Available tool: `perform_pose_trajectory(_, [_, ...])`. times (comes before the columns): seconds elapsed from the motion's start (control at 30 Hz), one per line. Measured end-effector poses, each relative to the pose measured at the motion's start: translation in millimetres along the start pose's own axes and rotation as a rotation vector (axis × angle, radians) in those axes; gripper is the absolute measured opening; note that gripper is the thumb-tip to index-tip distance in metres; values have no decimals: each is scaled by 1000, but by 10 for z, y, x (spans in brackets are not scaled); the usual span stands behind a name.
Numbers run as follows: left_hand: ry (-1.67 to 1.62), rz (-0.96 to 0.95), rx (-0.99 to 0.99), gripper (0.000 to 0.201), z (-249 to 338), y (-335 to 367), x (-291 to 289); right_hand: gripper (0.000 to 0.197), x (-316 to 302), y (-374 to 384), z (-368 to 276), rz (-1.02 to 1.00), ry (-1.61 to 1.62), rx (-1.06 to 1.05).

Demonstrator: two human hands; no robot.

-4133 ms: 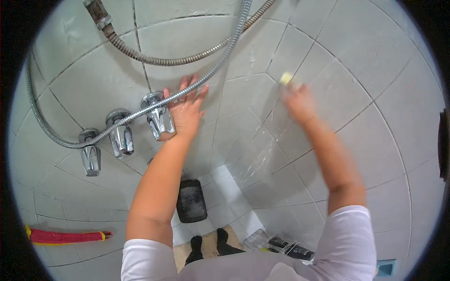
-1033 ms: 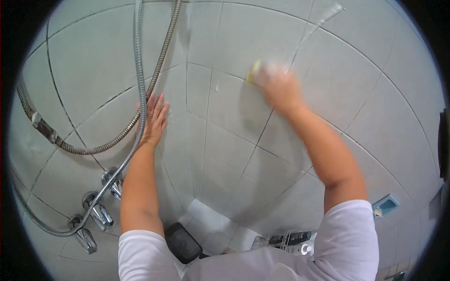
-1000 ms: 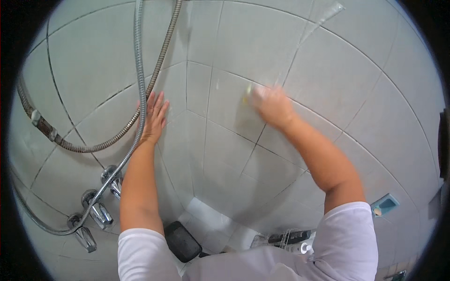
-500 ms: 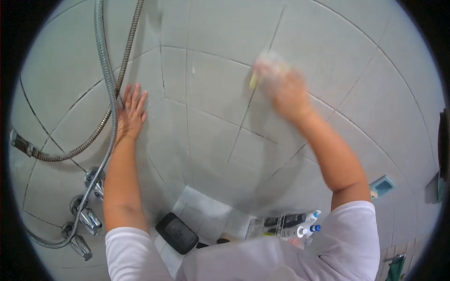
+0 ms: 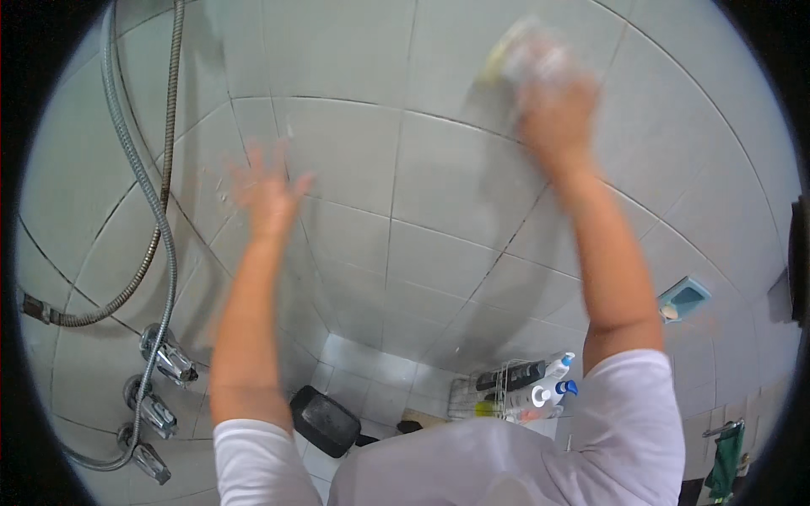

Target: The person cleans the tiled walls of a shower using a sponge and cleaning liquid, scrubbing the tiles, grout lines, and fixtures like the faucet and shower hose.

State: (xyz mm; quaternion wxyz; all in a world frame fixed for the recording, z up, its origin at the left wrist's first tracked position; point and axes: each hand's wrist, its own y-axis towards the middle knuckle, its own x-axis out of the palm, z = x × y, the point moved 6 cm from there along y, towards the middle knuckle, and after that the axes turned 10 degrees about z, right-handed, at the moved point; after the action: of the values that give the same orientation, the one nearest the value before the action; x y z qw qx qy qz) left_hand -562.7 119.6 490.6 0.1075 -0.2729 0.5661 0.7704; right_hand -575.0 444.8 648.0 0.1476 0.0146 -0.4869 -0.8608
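My right hand [image 5: 557, 105] is high on the tiled wall [image 5: 346, 143], blurred by motion. Its fingers are closed round a yellow sponge [image 5: 504, 52], of which only an edge shows; whitish foam covers the fingers. My left hand [image 5: 270, 198] has its fingers spread near the wall corner and holds nothing. It is smeared, and I cannot tell whether it touches the tiles. Left of it hang two metal shower hoses [image 5: 135, 156].
Several chrome taps [image 5: 160, 413] stick out at lower left. On the floor are a dark basin-like object [image 5: 326, 420] and a wire rack [image 5: 504, 384] with several bottles [image 5: 561, 390]. A blue soap dish [image 5: 685, 295] is set in the wall, and a green cloth [image 5: 726, 462] hangs at lower right.
My right hand has moved up and to the right with the sponge. My left hand has come off its spot beside the hoses and shifted right. The view has turned slightly.
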Motion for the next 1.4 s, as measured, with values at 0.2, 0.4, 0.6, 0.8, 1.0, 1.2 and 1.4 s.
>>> perform_pose_trajectory(0.2, [-676,257,420,58,2006,329,-769,44,-290,-1058,-467,-457,560,-188])
perform_pose_trajectory(0.4, [-619,422,390,47,2669,397,-898,33,-792,758,1507,-177,-131,564])
perform_pose_trajectory(0.6, [-500,514,333,47,2544,420,-799,42,-421,-936,-69,-390,361,113])
perform_pose_trajectory(0.8, [-527,566,344,46,2648,395,-795,36,-486,-785,783,-306,-30,-315])
perform_pose_trajectory(1.0, [-510,605,339,49,2668,389,-771,32,-507,338,1351,174,-18,342])
perform_pose_trajectory(1.2, [-569,637,319,49,2625,378,-748,26,-244,-65,441,212,282,-13])
perform_pose_trajectory(1.4, [-470,645,321,47,2687,275,-880,37,-1572,-888,2897,236,-169,756])
